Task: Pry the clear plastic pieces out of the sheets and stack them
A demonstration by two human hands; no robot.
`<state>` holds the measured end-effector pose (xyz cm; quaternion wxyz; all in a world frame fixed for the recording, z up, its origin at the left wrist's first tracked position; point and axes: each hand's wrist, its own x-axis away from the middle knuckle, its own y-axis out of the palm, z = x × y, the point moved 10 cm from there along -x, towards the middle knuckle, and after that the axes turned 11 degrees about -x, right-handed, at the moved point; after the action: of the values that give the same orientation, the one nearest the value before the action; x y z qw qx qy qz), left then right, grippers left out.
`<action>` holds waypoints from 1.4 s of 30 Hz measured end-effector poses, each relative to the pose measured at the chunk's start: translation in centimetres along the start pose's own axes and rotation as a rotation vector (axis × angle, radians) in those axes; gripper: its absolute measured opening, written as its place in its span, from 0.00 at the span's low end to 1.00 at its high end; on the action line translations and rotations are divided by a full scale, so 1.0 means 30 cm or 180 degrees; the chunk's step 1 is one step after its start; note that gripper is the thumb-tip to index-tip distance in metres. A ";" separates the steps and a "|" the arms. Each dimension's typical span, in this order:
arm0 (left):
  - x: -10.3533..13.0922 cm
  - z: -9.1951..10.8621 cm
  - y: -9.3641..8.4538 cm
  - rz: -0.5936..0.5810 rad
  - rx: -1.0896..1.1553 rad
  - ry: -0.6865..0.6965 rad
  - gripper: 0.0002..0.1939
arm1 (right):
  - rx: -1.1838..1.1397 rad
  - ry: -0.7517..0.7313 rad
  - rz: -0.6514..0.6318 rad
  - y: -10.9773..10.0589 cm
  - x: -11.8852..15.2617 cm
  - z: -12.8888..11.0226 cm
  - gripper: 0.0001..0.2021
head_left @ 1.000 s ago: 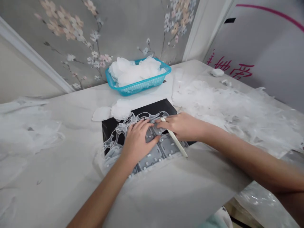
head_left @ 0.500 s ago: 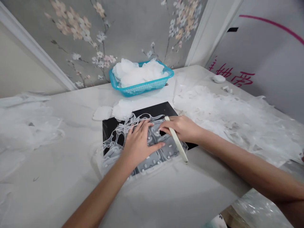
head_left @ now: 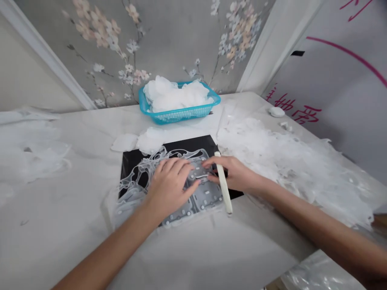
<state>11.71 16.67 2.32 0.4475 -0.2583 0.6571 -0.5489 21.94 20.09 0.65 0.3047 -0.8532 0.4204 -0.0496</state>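
Observation:
A translucent sheet of moulded, padded-looking pieces with small white dots lies on a black mat. My left hand rests spread over the middle of this sheet, fingers apart. At the sheet's right side is my right hand, carrying a long pale stick-like tool that slants down across its fingers. The thumb and fingertips of that hand are at the upper right piece, by a white-edged slit; whether they pinch it I cannot tell. Loose cut-away strips tangle at the sheet's left and upper edges.
Behind the mat stands a blue basket heaped with white pieces. Several white pieces lie at the mat's far left edge. Translucent scraps pile up on the right and on the left of the white table.
My right hand's fingers have spread a little and shifted down at the upper right piece, the tool moving with them. My left hand stays on the sheet. The view has shifted slightly.

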 end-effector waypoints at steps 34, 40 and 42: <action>-0.091 0.104 0.084 -0.0058 0.0199 0.0861 0.10 | -0.1730 0.0626 0.1319 -0.169 0.073 0.111 0.14; -0.078 0.115 0.061 0.0241 0.0061 0.1028 0.11 | -0.1472 0.0790 0.0701 -0.130 0.051 0.092 0.10; -0.073 0.121 0.050 0.0382 -0.0030 0.1081 0.10 | -0.1251 0.0669 0.0449 -0.120 0.045 0.076 0.08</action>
<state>16.11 17.12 1.58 0.3608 -0.1243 0.7400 -0.5538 26.05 21.84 0.59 0.0900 -0.8547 0.5101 -0.0340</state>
